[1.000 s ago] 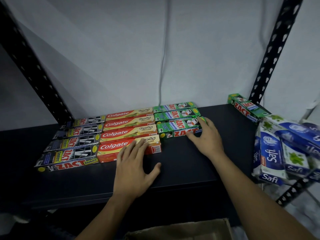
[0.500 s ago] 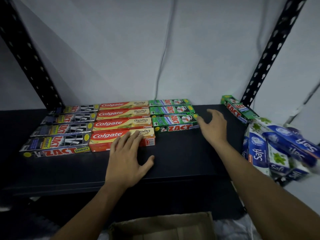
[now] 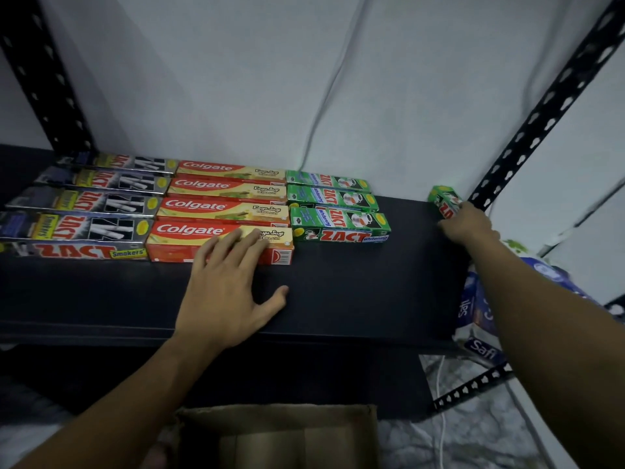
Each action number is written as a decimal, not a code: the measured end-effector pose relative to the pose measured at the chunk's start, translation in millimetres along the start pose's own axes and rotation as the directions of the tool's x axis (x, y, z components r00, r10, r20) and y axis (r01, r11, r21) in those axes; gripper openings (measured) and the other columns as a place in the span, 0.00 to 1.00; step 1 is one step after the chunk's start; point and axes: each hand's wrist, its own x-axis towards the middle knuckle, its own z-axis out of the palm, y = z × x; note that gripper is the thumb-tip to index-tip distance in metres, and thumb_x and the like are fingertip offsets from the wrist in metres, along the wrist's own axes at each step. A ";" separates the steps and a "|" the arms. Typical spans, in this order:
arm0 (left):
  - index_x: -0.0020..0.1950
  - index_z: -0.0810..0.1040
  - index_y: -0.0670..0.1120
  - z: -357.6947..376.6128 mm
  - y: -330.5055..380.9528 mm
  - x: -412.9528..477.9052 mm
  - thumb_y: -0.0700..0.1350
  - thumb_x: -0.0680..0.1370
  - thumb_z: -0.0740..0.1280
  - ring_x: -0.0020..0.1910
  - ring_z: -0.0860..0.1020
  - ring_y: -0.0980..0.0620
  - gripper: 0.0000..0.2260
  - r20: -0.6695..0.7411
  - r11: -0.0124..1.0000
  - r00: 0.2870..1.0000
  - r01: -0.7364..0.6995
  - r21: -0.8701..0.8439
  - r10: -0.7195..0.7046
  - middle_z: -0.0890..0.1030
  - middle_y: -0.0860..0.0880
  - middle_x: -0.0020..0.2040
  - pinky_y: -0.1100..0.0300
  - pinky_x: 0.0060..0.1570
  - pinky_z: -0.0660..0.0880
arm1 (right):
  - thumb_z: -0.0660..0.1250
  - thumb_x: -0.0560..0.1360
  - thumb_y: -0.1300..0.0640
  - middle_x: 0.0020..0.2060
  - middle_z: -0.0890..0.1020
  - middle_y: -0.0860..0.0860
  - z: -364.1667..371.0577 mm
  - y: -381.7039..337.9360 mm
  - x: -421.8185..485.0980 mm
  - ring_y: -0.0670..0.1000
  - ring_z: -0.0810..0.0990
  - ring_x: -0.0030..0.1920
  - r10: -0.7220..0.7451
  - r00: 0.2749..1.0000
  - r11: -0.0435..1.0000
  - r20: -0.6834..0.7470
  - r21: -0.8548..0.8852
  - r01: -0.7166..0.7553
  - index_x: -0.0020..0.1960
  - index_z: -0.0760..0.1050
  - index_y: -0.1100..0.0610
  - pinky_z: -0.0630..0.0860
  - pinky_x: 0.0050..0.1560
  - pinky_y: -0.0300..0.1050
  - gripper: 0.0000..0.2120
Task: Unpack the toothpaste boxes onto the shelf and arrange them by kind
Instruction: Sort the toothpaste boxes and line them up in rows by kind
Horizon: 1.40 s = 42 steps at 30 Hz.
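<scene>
Right hand (image 3: 468, 225) curls round stray green box (image 3: 443, 199); left hand (image 3: 226, 282) rests, fingers spread, on Colgate box (image 3: 189, 245). Recommended: seat it flush against green row (image 3: 338, 228).

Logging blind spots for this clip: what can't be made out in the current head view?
Head view throughout.
Stray green Zact box: the right hand covers its near end; grip unclear.
Safi packs: mostly behind the right forearm, blurred.
Cardboard box: cut by the bottom edge, inside too dark.
Front Colgate box: fingers of the left hand cover part of its print.
Zact Smokers boxes: left ends cut by the frame edge.
</scene>
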 end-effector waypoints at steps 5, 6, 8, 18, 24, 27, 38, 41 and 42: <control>0.75 0.68 0.51 0.9 0.1 0.8 0.71 0.75 0.54 0.79 0.60 0.50 0.36 0.000 1.000 1.000 0.000 -0.002 0.000 0.67 0.52 0.77 0.45 0.77 0.53 | 0.64 0.76 0.56 0.69 0.68 0.63 4.5 -2.9 5.1 0.68 0.63 0.70 0.102 0.995 0.992 0.005 -0.078 -0.101 0.74 0.65 0.53 0.56 0.72 0.65 0.26; 0.75 0.68 0.51 1.0 0.1 0.8 0.71 0.75 0.54 0.79 0.60 0.50 0.36 0.002 1.000 1.000 0.002 0.001 -0.002 0.67 0.52 0.77 0.45 0.77 0.53 | 0.64 0.77 0.57 0.69 0.68 0.63 4.2 -4.5 3.0 0.67 0.63 0.69 0.098 0.995 0.992 -0.002 -0.077 -0.098 0.73 0.66 0.52 0.57 0.71 0.63 0.25; 0.75 0.68 0.51 1.1 0.3 0.3 0.71 0.75 0.54 0.79 0.60 0.50 0.36 0.003 1.000 1.000 0.003 0.001 -0.003 0.67 0.52 0.77 0.45 0.77 0.53 | 0.64 0.77 0.57 0.68 0.69 0.63 5.1 -6.5 -3.0 0.67 0.64 0.68 0.064 0.998 0.995 -0.013 -0.077 -0.065 0.73 0.68 0.50 0.62 0.70 0.61 0.24; 0.76 0.68 0.50 -0.6 1.0 -1.0 0.71 0.75 0.53 0.79 0.60 0.50 0.36 -0.001 1.000 1.000 0.005 0.023 -0.005 0.67 0.52 0.77 0.46 0.77 0.53 | 0.65 0.77 0.54 0.69 0.67 0.61 9.8 -17.1 -65.7 0.66 0.66 0.68 -0.039 0.999 0.999 -0.001 -0.018 0.039 0.73 0.70 0.46 0.65 0.68 0.57 0.25; 0.75 0.69 0.49 -0.6 1.9 -1.2 0.70 0.75 0.54 0.77 0.62 0.48 0.36 -0.009 1.000 1.000 0.001 0.027 -0.001 0.69 0.50 0.76 0.45 0.76 0.55 | 0.67 0.76 0.51 0.67 0.68 0.60 14.8 -17.7 -108.9 0.66 0.67 0.66 -0.033 0.999 0.999 -0.018 -0.017 0.033 0.72 0.71 0.54 0.64 0.68 0.54 0.25; 0.76 0.68 0.50 -0.5 1.6 -1.1 0.71 0.75 0.53 0.78 0.61 0.49 0.36 -0.002 0.999 1.000 0.006 0.035 -0.006 0.69 0.51 0.76 0.45 0.76 0.55 | 0.67 0.76 0.49 0.65 0.69 0.61 19.2 -15.6 -130.2 0.65 0.67 0.65 -0.056 0.997 0.997 -0.044 -0.048 0.054 0.70 0.72 0.58 0.66 0.66 0.54 0.25; 0.76 0.68 0.51 2.3 -0.4 -0.9 0.71 0.75 0.53 0.78 0.60 0.50 0.36 -0.015 0.999 1.000 -0.002 0.040 0.003 0.68 0.52 0.77 0.46 0.77 0.54 | 0.67 0.77 0.44 0.66 0.69 0.57 22.3 -7.3 -220.1 0.61 0.67 0.63 -0.188 0.979 0.972 -0.077 0.129 0.196 0.69 0.73 0.56 0.66 0.62 0.49 0.25; 0.76 0.68 0.51 3.0 -1.2 -1.3 0.71 0.75 0.52 0.78 0.60 0.50 0.36 -0.015 0.999 1.000 -0.001 0.050 0.002 0.68 0.52 0.77 0.46 0.77 0.54 | 0.66 0.78 0.42 0.65 0.69 0.56 22.8 -3.5 -240.7 0.58 0.66 0.65 -0.205 0.976 0.934 -0.075 0.283 0.218 0.68 0.75 0.56 0.67 0.61 0.49 0.25; 0.76 0.68 0.50 2.9 -0.9 -1.1 0.72 0.75 0.52 0.78 0.60 0.50 0.36 -0.014 0.999 1.000 -0.002 0.052 0.003 0.69 0.52 0.76 0.46 0.77 0.55 | 0.64 0.79 0.42 0.63 0.70 0.55 22.9 -0.7 -244.2 0.58 0.67 0.64 -0.217 0.973 0.915 -0.083 0.329 0.232 0.67 0.77 0.55 0.67 0.61 0.49 0.23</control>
